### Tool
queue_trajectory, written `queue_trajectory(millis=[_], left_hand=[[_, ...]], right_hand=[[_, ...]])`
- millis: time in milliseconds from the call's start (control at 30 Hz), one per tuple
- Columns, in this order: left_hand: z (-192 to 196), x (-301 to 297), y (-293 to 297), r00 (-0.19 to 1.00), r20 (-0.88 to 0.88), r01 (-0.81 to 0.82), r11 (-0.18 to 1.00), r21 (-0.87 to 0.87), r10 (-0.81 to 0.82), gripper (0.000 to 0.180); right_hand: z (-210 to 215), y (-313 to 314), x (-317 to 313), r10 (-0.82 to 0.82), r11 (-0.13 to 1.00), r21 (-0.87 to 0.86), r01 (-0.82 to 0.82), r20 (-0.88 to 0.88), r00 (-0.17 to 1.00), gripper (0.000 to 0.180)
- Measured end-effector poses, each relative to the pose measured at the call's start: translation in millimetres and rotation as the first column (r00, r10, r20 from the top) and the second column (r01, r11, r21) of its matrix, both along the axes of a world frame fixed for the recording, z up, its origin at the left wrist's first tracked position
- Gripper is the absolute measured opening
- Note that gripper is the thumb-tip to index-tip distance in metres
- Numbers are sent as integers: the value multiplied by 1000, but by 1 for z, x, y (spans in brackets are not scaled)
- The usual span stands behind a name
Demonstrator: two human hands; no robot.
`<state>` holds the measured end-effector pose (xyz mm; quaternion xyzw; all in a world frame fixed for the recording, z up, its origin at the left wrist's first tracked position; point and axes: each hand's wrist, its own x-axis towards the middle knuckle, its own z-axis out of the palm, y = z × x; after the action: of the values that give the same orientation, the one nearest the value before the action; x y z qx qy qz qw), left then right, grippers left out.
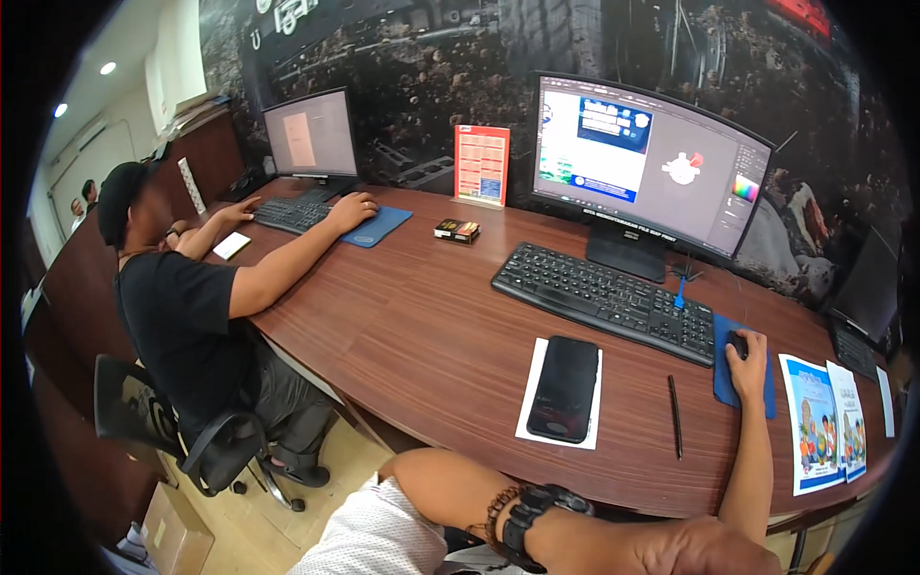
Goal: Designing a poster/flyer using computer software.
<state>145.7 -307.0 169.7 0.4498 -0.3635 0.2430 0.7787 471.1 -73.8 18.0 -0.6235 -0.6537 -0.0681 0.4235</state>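
Head view: your right hand [746, 356] rests on the black mouse [736, 342] at the blue pad's [721, 376] top edge, fingers draped loosely together over it; left hand out of frame, so steer by wrist, small strokes.

The long curved desk [422, 326] is covered with reddish-brown wood-grain laminate, smooth and slightly shiny. The flat black keyboard [604, 299] is made of matt plastic. A glossy glass face is shown by the black rectangular phone [563, 388], which is laid on a matt white paper sheet [529, 402]. The blue mouse mat [721, 374] looks like soft matt cloth. The small black mouse [736, 343] under the right hand [747, 356] seems smooth plastic.
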Motion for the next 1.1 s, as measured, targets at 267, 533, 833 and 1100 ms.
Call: queue_trajectory(millis=[267, 533, 833, 1100], left_hand=[[2, 23, -23, 970, 155, 205, 973, -108, -187, 50], [1, 17, -19, 946, -3, 320, 936, -145, -324, 50], [-10, 45, -32, 913, 282, 339, 934, -118, -295, 52], [-5, 21, -10, 967, 105, 226, 971, 74, -233, 52]], right_hand=[[-7, 3, -6, 13, 999, -31, -13, 8, 1000, 33], [-4, 1, -3, 20, 999, -50, -21, -26, 999, 33], [-5, 2, 0, 3, 997, -71, -4, -13, 1000, 33], [-4, 1, -3, -10, 998, -61, 9, -7, 1000, 34]])
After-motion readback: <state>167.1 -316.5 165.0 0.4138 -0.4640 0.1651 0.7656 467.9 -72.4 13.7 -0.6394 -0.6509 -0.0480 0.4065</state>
